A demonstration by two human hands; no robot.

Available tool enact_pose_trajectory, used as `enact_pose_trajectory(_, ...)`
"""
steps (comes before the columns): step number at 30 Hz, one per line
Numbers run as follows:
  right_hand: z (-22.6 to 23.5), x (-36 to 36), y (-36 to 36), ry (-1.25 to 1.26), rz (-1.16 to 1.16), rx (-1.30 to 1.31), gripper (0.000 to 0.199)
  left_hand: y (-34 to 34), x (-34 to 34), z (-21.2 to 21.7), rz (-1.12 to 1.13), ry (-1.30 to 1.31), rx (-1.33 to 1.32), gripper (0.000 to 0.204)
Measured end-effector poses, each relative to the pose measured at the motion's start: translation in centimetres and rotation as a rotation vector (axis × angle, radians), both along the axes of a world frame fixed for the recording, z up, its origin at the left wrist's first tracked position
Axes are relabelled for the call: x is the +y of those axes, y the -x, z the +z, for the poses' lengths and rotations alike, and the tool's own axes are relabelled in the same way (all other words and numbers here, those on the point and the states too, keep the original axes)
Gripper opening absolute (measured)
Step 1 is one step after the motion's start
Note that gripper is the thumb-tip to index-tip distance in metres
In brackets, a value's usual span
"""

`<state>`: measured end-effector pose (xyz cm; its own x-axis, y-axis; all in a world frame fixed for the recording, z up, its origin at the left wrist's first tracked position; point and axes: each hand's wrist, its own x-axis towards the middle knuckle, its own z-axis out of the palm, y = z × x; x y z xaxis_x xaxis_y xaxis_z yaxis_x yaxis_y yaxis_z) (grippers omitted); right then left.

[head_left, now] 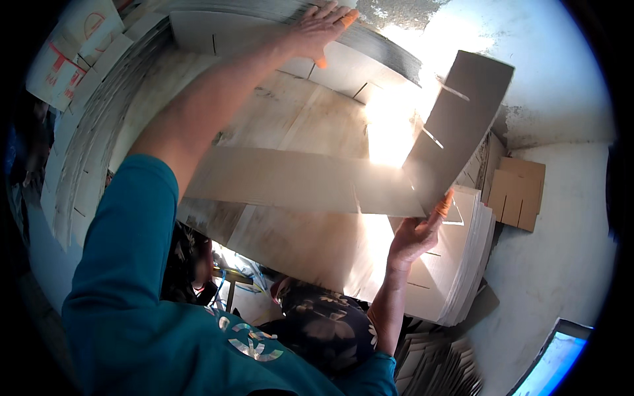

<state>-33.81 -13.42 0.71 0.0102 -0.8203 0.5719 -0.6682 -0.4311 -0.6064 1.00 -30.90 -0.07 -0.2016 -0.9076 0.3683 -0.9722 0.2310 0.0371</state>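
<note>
My left hand (322,30), with orange wraps on the fingertips, reaches to the far edge of the table. Its fingers are spread against a stack of slotted cardboard strips (251,36) standing on edge there. Nearer and to the right, my right hand (417,234) is closed on the lower end of a grey-brown slotted cardboard strip (462,112), which tilts up and away. A second, plain-looking cardboard strip (284,177) stretches leftward across the table from the same corner. Whether the two pieces are joined is not clear. My right thumb side also has an orange wrap.
The wooden table (277,244) has sunlight across its right part. Stacked cardboard pieces (456,264) sit at its right edge, and more cardboard (86,145) lines the left. Brown slotted pieces (518,191) lean on the white wall (561,251). Cardboard bundles (436,366) stand below, lower right.
</note>
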Motion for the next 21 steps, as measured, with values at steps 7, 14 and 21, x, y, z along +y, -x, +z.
enact_pose_trajectory(7, -1.5, 1.2, 3.1, -0.107, -0.152, -0.081, 0.064, -4.4, -5.2, -0.2, 0.021, -0.313, -0.112, 0.128)
enact_pose_trajectory(14, -2.5, 1.2, 4.6, -0.087, -0.240, -0.097, 0.059, -2.0, 0.2, 0.6, -0.089, -0.071, -0.022, 0.117)
enact_pose_trajectory(21, -2.8, 1.4, 5.5, -0.118, -0.284, -0.077, 0.054, 0.3, 3.8, 1.6, -0.081, -0.092, -0.208, 0.120)
